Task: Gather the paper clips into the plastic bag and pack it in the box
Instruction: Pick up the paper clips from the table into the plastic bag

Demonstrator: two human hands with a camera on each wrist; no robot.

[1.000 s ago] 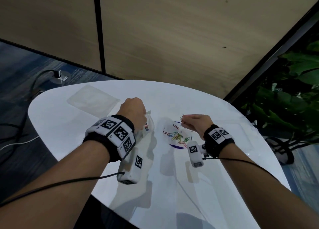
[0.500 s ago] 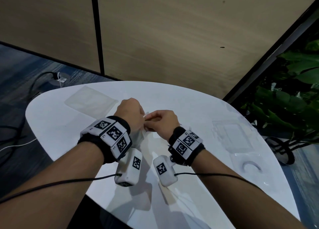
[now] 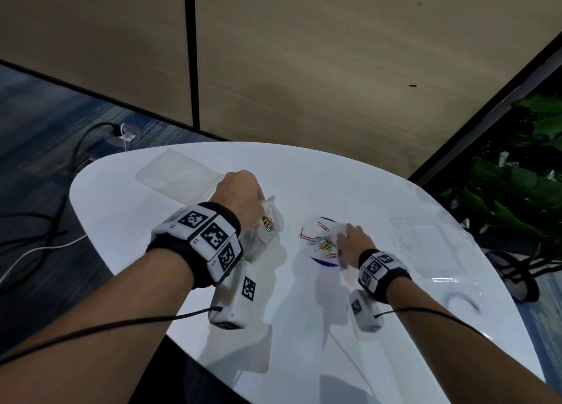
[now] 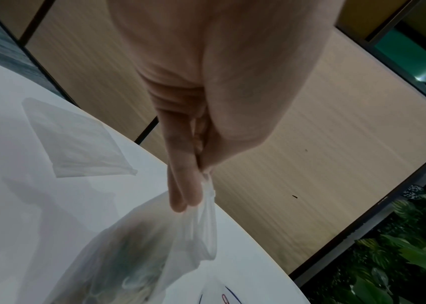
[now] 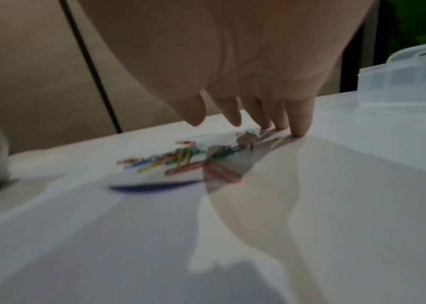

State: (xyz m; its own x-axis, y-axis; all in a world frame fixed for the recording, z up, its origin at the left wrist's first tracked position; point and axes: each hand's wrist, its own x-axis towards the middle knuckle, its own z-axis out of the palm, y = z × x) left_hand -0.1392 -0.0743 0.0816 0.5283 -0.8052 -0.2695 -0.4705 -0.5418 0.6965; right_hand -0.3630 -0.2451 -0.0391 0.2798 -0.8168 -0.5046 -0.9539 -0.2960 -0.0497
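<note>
Left hand [image 3: 240, 196] pinching plastic bag [image 3: 269, 221] mouth up; right hand [image 3: 349, 239] fingers spread over paper clips [image 3: 322, 242] mid-table [image 3: 182, 282]; best pinched few at a time.

Head view: plastic bag [image 3: 270, 221] frame centre on worktop [image 3: 152, 221], loose paper clips [image 3: 320, 241] right of it, box [image 3: 425, 245] far right.

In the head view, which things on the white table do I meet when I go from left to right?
Flat plastic sheet → left hand → plastic bag → loose paper clips → right hand → clear box.
</note>
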